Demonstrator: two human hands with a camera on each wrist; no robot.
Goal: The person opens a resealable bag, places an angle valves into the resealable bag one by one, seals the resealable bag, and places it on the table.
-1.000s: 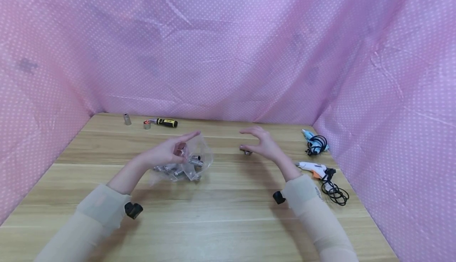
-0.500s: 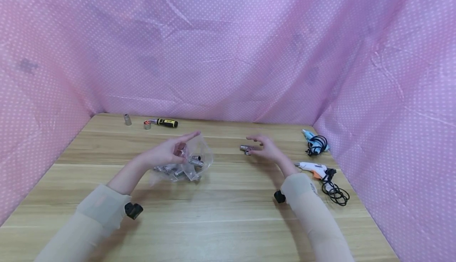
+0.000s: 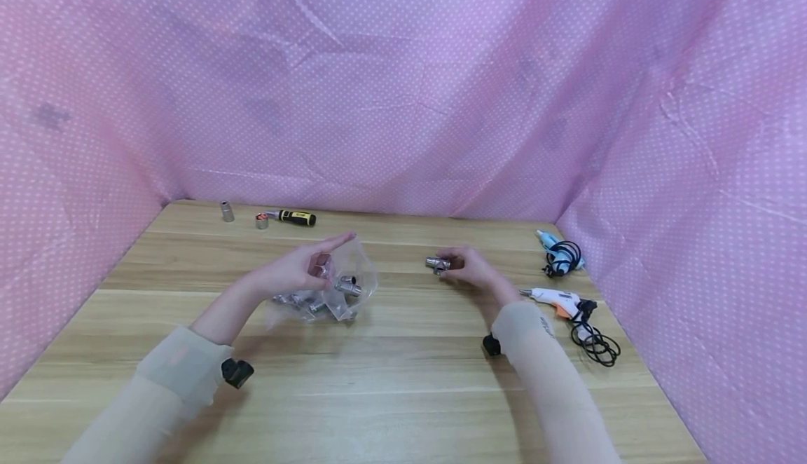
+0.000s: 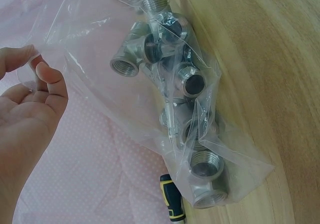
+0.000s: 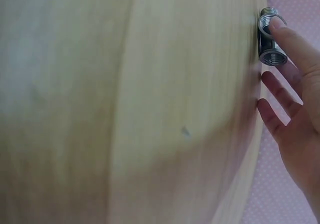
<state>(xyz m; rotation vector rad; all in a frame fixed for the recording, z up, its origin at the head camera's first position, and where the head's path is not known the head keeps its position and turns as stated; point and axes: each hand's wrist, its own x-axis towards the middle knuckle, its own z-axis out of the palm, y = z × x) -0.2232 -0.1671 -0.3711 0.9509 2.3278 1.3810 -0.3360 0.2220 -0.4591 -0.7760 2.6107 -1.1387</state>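
A clear plastic bag (image 4: 100,91) holding several threaded metal tee fittings (image 4: 192,81) lies left of the middle of the table. My left hand (image 3: 286,273) pinches its upper edge between thumb and fingers, lifting the mouth of the bag. Farther right, a single metal tee pipe fitting (image 3: 436,263) lies on the wooden table. My right hand (image 3: 474,270) has thumb and index finger on either side of that fitting. In the right wrist view, the thumb (image 5: 287,34) presses on its threaded opening, while the other fingers spread beside it.
At the back left are a black-and-yellow screwdriver (image 3: 296,218), a small metal cylinder (image 3: 227,212) and a short round piece with red on top (image 3: 261,221). A blue glue gun (image 3: 560,257) and a white glue gun (image 3: 555,297) with black cords lie at the right.
My right hand has come down to the lone tee fitting, and its fingers have closed in on it. The left hand and the bag have stayed in place.
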